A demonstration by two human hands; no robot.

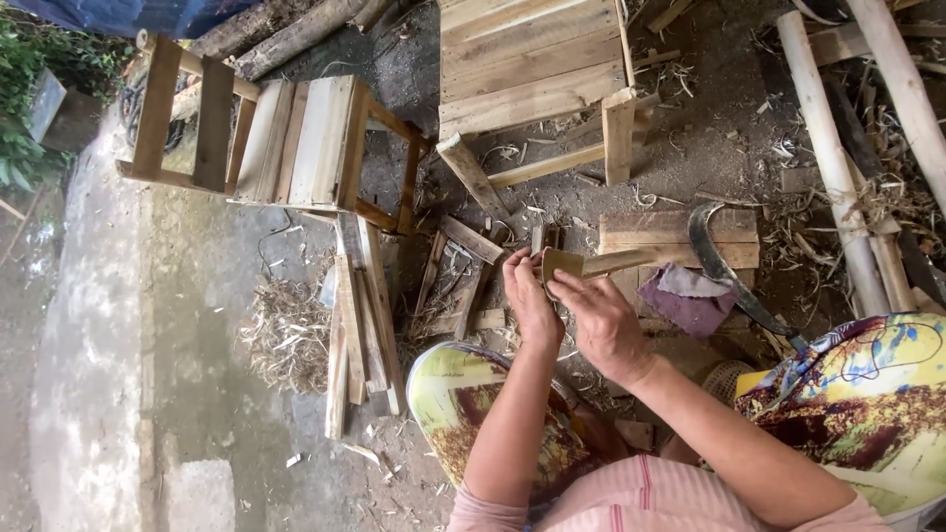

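While your left hand [530, 296] and right hand [601, 320] both clenched the sandpaper [558, 264] wrapping the near end, the wooden stick [616, 262] ran rightward, away from both grips.

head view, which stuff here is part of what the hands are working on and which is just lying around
In hand:
- left hand and right hand gripping a brown sanding sheet
- wooden stick under the sheet

Lying about:
- curved blade
- purple cloth
- slatted wooden chair
- wooden crate
- bamboo poles
- loose slats
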